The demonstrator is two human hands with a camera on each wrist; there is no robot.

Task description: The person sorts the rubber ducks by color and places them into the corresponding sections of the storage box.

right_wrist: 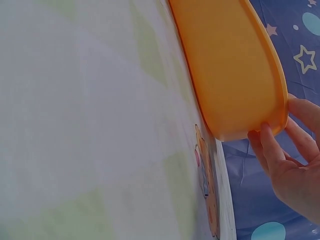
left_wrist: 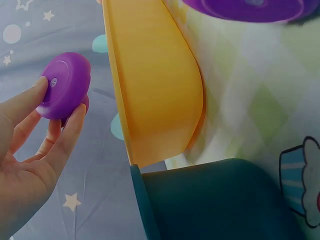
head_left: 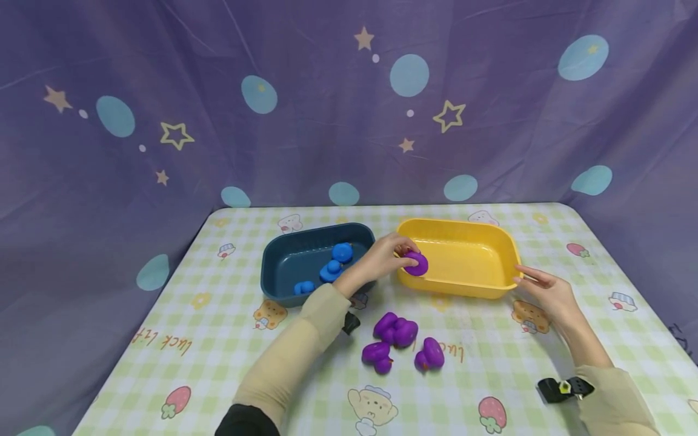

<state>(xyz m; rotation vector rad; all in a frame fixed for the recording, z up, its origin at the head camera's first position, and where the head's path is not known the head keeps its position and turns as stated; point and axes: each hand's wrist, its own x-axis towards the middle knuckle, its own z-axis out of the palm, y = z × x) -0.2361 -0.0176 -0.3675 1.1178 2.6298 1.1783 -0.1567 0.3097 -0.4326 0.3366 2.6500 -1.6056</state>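
My left hand [head_left: 388,257] pinches a purple rubber duck [head_left: 417,264] at the near-left rim of the yellow basin [head_left: 463,287]. Its round, flat base shows in the left wrist view, with the thumb on it and fingers behind. At the basin's right end, my right hand [head_left: 551,297] touches the rim with fairly straight fingertips. Several other purple ducks [head_left: 429,354] lie on the table in front of the basin. Left of it stands a dark teal basin [head_left: 283,297] with blue ducks [head_left: 342,252] inside, partly hidden by the left forearm.
A checked tablecloth [head_left: 218,357] with cartoon prints covers the table. Behind hangs a purple curtain [head_left: 327,121] with stars and dots. The two basins stand close together, their ends nearly meeting. A black strap [head_left: 564,389] sits on the right wrist.
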